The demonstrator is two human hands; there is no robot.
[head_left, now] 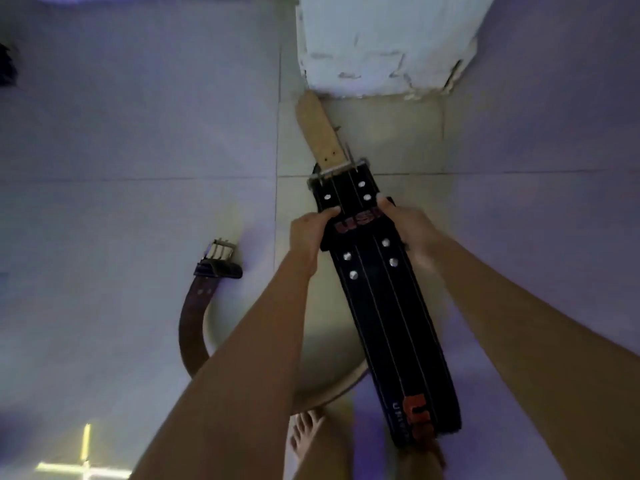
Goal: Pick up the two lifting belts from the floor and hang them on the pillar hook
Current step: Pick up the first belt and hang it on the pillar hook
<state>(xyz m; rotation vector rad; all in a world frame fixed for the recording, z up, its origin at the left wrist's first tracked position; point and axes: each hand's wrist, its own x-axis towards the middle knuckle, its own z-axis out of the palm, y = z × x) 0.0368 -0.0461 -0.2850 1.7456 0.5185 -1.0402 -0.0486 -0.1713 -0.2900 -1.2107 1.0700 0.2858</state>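
Observation:
A wide black lifting belt (381,306) with red lettering and silver rivets stretches from near my feet toward the pillar. Its tan tongue end (318,129) pokes past the metal buckle. My left hand (310,233) grips the belt's left edge and my right hand (405,226) grips its right edge, both just below the buckle. A second, brown belt (192,323) lies curved on the floor at left, its metal buckle (220,252) at the top; part of it runs hidden under my left forearm. The white pillar (381,46) base stands ahead. No hook is in view.
Pale tiled floor (121,150) surrounds everything. My bare feet (304,438) are at the bottom centre. A dark object (7,64) sits at the far left edge. The pillar's base paint is chipped.

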